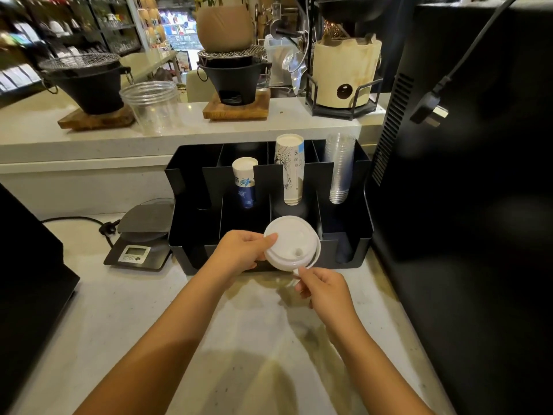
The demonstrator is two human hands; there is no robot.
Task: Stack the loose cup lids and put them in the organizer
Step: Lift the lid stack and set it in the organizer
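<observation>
A stack of white cup lids (291, 242) is held tilted above the front of the black organizer (360, 250). My left hand (239, 253) grips the stack at its left rim. My right hand (324, 287) pinches its lower right edge, and a clear lid seems to lie under those fingers. The organizer's rear slots hold a blue-printed paper cup stack (245, 184), a taller white paper cup stack (291, 172) and clear plastic cups (339, 167).
A digital scale (140, 235) with a cable sits left of the organizer. A tall black machine (463, 205) stands close on the right, another black appliance (27, 280) on the left. The raised counter behind carries a clear tub (152, 104) and black stoves.
</observation>
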